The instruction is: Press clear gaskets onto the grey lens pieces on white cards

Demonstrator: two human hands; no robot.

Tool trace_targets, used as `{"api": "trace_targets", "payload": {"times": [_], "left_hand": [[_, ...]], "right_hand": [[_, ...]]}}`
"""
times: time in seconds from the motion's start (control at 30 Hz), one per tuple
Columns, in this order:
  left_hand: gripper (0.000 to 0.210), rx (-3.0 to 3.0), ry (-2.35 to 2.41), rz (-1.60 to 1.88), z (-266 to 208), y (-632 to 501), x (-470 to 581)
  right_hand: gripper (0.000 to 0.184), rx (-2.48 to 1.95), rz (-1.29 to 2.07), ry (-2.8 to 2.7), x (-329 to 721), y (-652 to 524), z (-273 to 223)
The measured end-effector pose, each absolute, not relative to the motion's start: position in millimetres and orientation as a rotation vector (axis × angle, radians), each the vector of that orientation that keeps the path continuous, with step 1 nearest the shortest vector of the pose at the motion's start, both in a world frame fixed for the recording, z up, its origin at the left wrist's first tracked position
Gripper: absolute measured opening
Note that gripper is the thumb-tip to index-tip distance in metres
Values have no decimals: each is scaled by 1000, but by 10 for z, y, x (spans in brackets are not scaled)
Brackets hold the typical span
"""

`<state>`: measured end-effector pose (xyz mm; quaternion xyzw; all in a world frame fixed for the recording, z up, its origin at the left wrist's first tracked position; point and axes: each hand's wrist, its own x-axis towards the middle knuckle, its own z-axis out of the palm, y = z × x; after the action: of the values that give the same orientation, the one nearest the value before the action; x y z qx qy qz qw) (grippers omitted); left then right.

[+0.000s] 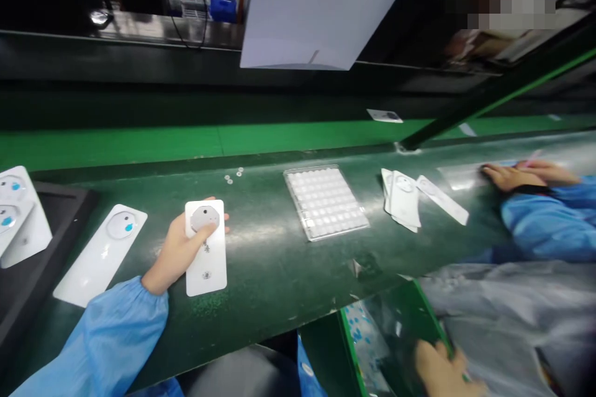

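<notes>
My left hand (pixel 174 254) is closed around a white phone back panel (pixel 206 273) with a round grey camera area. The thumb lies over that circle and fingertips show past the right edge. Left of it, a similar panel (pixel 88 267) with a blue dot lies tilted on the green bench. My right hand (pixel 444 369) is low at the right, at the right rim of a green drawer (pixel 348 335). It is smeared by motion, so its grip is unclear. Clear plastic with blue bits (pixel 365 335) lies in the drawer.
A black tray (pixel 51 279) with more panels stands at the left. Small white rings (pixel 229 180), a clear tray of round white pieces (pixel 326 201) and stacked panels (pixel 403 201) lie on the bench. A co-worker's hands (pixel 516 177) are at the right; a paper sheet (pixel 316 12) hangs above.
</notes>
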<state>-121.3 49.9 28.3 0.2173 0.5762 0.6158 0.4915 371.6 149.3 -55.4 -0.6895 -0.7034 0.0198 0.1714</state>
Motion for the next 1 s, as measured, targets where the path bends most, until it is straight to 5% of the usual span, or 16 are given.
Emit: {"api": "trace_targets", "payload": {"times": [0.17, 0.43, 0.63, 1.0], "left_hand": [[82, 523, 1434, 1490, 298, 496, -1205], [80, 518, 1371, 1544, 263, 489, -1219], [74, 474, 1296, 1594, 217, 490, -1233], [73, 425, 1295, 1680, 188, 498, -1248]], "right_hand": [[45, -1847, -82, -1611, 3051, 1580, -402], [19, -668, 582, -2346, 572, 2085, 233], [15, -751, 552, -2536, -283, 2392, 108], [16, -650, 552, -2648, -189, 2356, 89]]}}
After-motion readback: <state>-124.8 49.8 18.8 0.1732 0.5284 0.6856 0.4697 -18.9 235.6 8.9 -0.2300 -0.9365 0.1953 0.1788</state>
